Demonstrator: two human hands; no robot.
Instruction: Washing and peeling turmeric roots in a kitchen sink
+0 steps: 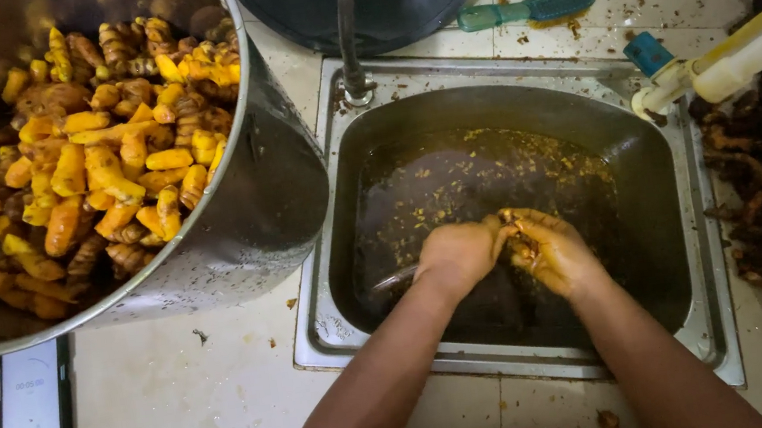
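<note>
1. Hands first: we have our left hand (459, 255) and right hand (547, 248) together low in the steel sink (686, 208), both closed on a turmeric root (520, 244) held between them over the murky water (473, 184), where the loosened skin can drop away.
2. Beside the sink on the tiled worktop (173, 400) lies a phone (32, 407), set off to the left out of the wet.
3. Farther left stands a big steel pot (249, 229) heaped with peeled yellow turmeric (98, 160).
4. Unpeeled dark roots (752, 200) wait at the right; a teal brush (530, 8) lies behind the tap (347, 27).
</note>
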